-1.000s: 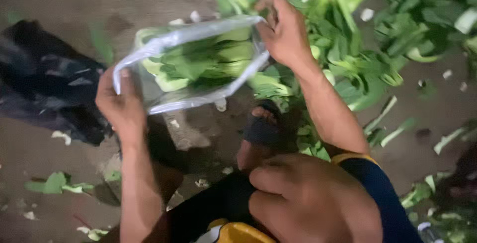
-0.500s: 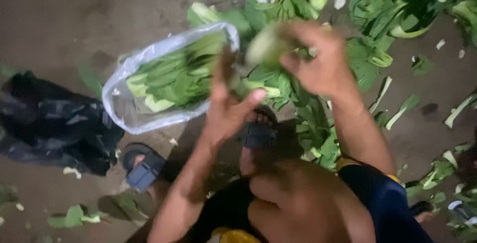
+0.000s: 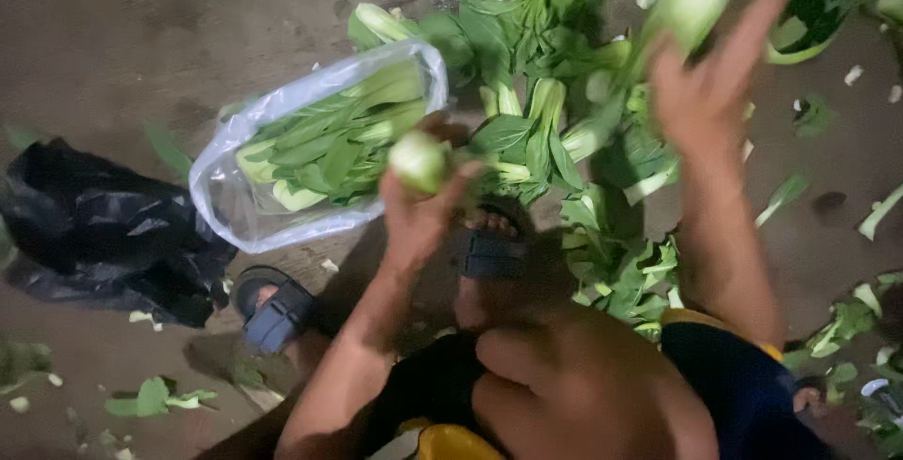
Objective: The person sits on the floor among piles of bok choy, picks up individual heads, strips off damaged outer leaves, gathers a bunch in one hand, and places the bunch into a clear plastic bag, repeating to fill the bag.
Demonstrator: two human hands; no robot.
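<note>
My left hand (image 3: pixel 414 215) grips a pale green bok choy head (image 3: pixel 419 161) just beside the open mouth of a clear plastic bag (image 3: pixel 235 201). The bag lies on the ground, stuffed with leafy bok choy. My right hand (image 3: pixel 710 93) is raised and blurred over the loose pile of bok choy (image 3: pixel 541 103), its fingers wrapped around a second bok choy head (image 3: pixel 691 4). I am squatting, and my knee fills the bottom of the view.
A crumpled black plastic bag (image 3: pixel 94 225) lies at the left. My sandalled feet (image 3: pixel 273 309) (image 3: pixel 489 253) stand on the dirt ground below the clear bag. Cut leaves and stem scraps (image 3: pixel 150 399) are scattered around.
The clear bag was let go and now lies on the ground. My left hand has taken a bok choy head, and my right hand swung out to the right over the pile.
</note>
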